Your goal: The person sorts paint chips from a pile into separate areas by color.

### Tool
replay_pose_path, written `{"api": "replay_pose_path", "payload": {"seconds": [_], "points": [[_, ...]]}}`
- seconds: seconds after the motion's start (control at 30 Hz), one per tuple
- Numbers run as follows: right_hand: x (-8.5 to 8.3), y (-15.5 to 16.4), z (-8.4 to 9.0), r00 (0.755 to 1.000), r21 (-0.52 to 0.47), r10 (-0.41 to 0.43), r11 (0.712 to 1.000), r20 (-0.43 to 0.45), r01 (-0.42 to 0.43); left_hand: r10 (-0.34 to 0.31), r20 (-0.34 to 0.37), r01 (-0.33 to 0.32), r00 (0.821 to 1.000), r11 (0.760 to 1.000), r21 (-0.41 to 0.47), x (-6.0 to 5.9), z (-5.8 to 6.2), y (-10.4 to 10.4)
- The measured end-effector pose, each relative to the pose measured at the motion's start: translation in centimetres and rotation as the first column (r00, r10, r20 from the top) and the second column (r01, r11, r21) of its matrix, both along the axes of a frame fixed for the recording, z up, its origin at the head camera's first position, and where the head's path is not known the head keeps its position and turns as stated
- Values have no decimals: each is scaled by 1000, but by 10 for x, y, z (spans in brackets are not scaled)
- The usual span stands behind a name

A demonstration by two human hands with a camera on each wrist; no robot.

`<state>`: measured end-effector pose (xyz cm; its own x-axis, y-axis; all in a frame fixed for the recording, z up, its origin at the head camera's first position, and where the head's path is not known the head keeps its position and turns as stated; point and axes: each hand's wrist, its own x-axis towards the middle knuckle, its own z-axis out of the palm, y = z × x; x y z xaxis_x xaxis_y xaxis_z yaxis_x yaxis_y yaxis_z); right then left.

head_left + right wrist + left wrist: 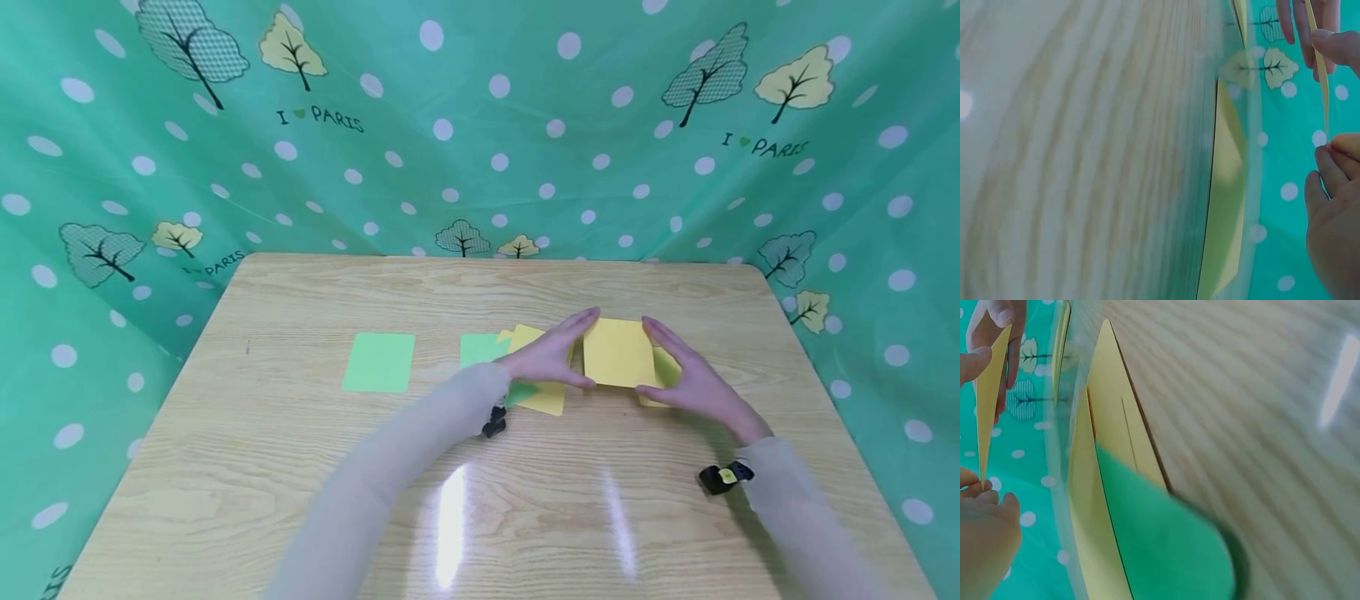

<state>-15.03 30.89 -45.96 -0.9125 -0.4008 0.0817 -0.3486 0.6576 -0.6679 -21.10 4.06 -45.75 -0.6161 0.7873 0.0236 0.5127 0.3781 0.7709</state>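
Note:
Between my two hands a square yellow sheet of paper (pixel 618 352) is held up above the table. My left hand (pixel 549 354) grips its left edge, thumb at the near corner and fingers at the far one. At the opposite edge, my right hand (pixel 697 379) holds it the same way. Edge-on, the thin sheet (pixel 992 406) shows raised off the tabletop in the left wrist view. Beneath my left hand lie yellow paper (pixel 546 402) and a green piece (pixel 1160 531), partly hidden. Another yellow sheet (pixel 654 398) lies under my right hand.
A green paper square (pixel 379 362) lies to the left on the wooden table (pixel 225 467). Another green sheet (pixel 478 348), partly covered, is beside my left wrist. A green dotted curtain (pixel 480 125) hangs behind the table and at its sides.

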Motion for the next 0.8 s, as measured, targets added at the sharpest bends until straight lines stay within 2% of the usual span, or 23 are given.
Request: {"api": "replay_pose_path", "payload": {"seconds": [0.1, 0.27, 0.53, 0.8], "points": [[1, 8, 0, 1000, 24, 4, 1000, -4, -4, -2, -12, 2, 1000, 1000, -23, 0, -1, 10], [3, 23, 1, 999, 65, 8, 998, 37, -10, -5, -57, 1, 998, 997, -77, 2, -3, 30], [5, 47, -4, 998, 111, 3, 994, 67, -11, 10, -81, -17, 997, 995, -94, 4, -11, 58], [7, 64, -8, 996, 84, 23, 996, 92, -31, 14, -101, -27, 995, 990, -136, 5, -22, 80]]}}
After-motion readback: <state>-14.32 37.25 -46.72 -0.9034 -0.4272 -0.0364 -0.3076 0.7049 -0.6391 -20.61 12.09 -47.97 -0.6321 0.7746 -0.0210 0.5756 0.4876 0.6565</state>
